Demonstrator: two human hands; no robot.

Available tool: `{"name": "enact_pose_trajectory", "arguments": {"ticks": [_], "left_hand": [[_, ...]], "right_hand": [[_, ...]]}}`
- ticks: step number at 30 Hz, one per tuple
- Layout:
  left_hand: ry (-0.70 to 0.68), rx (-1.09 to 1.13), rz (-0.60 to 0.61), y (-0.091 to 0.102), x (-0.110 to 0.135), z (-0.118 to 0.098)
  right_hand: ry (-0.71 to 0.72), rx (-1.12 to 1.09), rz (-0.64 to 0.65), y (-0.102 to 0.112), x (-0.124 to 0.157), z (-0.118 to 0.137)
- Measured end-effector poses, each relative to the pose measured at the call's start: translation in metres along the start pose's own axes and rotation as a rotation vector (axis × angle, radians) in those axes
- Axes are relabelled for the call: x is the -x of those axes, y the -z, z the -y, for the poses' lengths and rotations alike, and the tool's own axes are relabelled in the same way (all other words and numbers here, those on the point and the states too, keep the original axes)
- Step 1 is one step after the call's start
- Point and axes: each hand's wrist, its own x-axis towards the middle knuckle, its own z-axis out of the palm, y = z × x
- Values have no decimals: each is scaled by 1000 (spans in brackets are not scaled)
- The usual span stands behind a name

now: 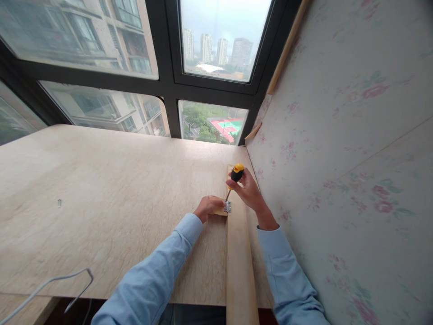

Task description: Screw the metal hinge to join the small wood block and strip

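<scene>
Right hand [249,188] grips the screwdriver [236,175], tip on the hinge [228,207]. Left hand [207,206] clamps the block [221,211] just beside the hinge. Probably best: shaft upright, pushing down firmly against slipping.

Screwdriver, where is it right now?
In the head view, right of centre: the screwdriver is in the right hand, tip down on the metal hinge at the wooden plank's edge, beside the floral wall.

Left grip [207,207] curled low, right grip [248,189] clenched just above.
</scene>
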Motion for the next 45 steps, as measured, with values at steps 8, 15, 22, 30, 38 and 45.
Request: {"name": "enact_pose_trajectory", "arguments": {"ticks": [8, 15, 22, 30, 38, 45], "left_hand": [[-2, -22, -7, -2, 1, -2], [8, -22, -49, -4, 6, -5], [7, -46, -30, -4, 5, -5], [-11, -71, -26, -5, 6, -6], [3, -101, -31, -4, 9, -7], [-3, -76, -7, -4, 6, -6]], "right_hand": [[-37, -240, 175, 12, 1, 9], [-34, 160, -161, 1, 1, 12], [-13, -156, 117, 10, 4, 0], [-60, 15, 11, 11, 2, 14], [-45, 73, 13, 5, 3, 8], [-61, -185, 189, 16, 2, 7]]}}
